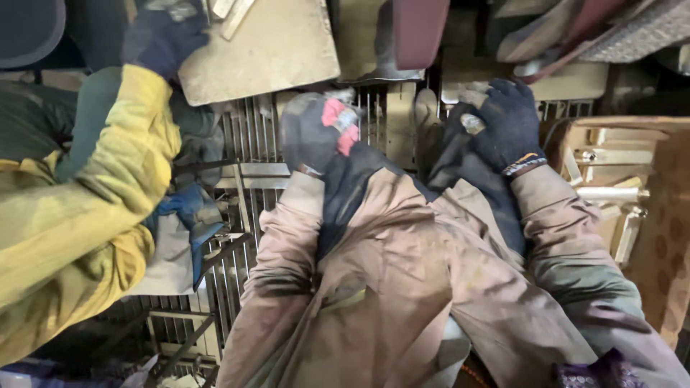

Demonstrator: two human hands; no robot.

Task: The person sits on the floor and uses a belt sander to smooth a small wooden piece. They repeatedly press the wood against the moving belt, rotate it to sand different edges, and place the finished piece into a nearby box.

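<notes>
Gloves covered both hands: the left hand (316, 133) gripped a small metal piece (343, 115), the right hand (503, 126) pinched a metal fitting (472, 123) over the slatted grate (251, 129).

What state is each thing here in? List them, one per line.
left hand: gloved, closed on a small metal part
right hand: gloved, gripping a small metal piece
cardboard box: open, holding brass parts
metal grate: flat, dusty
co-worker's sleeve: yellow, reaching in
</notes>
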